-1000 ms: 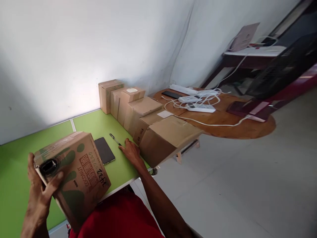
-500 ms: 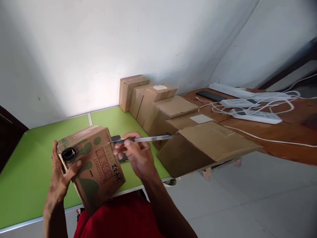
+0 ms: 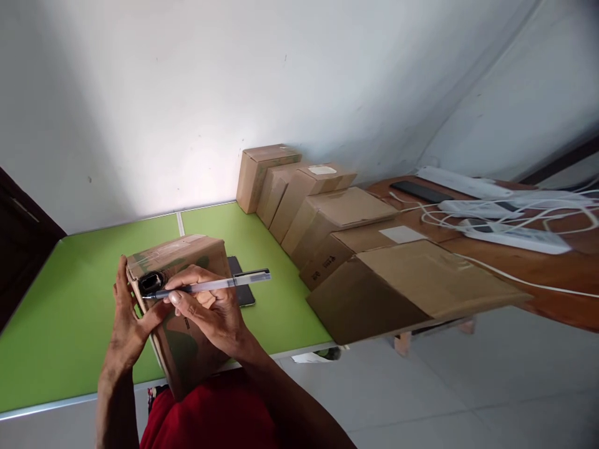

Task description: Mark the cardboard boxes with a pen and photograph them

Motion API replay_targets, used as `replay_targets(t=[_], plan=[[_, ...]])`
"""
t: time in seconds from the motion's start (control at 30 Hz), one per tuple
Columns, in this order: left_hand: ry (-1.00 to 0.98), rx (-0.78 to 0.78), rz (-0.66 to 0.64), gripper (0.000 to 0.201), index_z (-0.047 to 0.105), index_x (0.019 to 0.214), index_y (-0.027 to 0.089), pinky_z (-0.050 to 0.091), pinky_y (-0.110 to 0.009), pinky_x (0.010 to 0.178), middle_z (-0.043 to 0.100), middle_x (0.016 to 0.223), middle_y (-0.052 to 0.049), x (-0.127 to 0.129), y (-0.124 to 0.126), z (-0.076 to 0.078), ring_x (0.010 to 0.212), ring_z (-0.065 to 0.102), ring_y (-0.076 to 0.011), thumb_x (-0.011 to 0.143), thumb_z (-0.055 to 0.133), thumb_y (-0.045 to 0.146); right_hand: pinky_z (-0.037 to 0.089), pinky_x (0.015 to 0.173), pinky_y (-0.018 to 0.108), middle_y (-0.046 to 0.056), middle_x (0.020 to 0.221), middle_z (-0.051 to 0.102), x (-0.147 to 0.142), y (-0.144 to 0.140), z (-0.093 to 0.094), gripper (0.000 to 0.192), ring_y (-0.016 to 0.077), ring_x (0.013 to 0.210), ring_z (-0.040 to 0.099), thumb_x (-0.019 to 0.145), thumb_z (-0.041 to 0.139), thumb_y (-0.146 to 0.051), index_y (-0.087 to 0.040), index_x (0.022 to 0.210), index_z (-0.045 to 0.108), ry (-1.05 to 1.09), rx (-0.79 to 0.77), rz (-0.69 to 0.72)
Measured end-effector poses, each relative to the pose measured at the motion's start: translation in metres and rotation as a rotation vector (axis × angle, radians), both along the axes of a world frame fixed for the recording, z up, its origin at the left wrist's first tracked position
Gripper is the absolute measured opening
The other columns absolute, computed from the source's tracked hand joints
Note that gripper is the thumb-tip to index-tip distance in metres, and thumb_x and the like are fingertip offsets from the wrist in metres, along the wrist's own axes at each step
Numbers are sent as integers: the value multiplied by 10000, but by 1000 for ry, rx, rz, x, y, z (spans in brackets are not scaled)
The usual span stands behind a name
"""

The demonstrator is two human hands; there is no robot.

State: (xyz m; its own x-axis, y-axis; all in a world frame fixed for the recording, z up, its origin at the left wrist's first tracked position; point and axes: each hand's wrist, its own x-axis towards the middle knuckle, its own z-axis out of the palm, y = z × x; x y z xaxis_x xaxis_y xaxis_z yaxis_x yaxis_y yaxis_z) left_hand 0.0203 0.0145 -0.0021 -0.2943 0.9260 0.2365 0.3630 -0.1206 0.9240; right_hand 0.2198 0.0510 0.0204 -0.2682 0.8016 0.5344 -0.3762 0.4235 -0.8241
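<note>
The left hand [image 3: 128, 312] grips the box [image 3: 187, 299] so it stays put, and the right hand [image 3: 210, 308] pinches a pen [image 3: 210, 285] against it

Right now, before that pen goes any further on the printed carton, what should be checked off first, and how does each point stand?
1. Carton steady: ok. The left hand grips the printed carton at its end, by the dark handle hole.
2. Pen held: ok. The right hand pinches the pen, which lies nearly level across the carton's top edge.
3. Pen tip touching the cardboard: cannot tell; the tip sits at the handle hole.
4. Carton supported below: cannot tell; its lower end hangs past the green table edge toward the lap.
5. Phone out of the way: ok, it lies flat behind the carton.
6. Row of plain boxes: ok, apart from both hands.
</note>
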Motion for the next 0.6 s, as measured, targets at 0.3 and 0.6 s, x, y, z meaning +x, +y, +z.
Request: replay_targets(t=[0.3,0.6], plan=[[-45,-9,40,1342,260,1844,371,357,-651,1382,512,1740,-147,1,0,0,1646,482,-460,747,972,678,645,873,349,40,1006,788,6,6,1,170,204,901,753,1103,717,-410,-271,1085,812,-106,165,-55],[-10,-25,21,1315,188,1861,371,376,-688,1367,435,1787,-170,0,-1,1,1665,452,-468,821,944,645,485,576,253,-24,775,648,17,15,9,290,115,593,572,1095,710,-492,-228,982,669,-5,-3,-121]])
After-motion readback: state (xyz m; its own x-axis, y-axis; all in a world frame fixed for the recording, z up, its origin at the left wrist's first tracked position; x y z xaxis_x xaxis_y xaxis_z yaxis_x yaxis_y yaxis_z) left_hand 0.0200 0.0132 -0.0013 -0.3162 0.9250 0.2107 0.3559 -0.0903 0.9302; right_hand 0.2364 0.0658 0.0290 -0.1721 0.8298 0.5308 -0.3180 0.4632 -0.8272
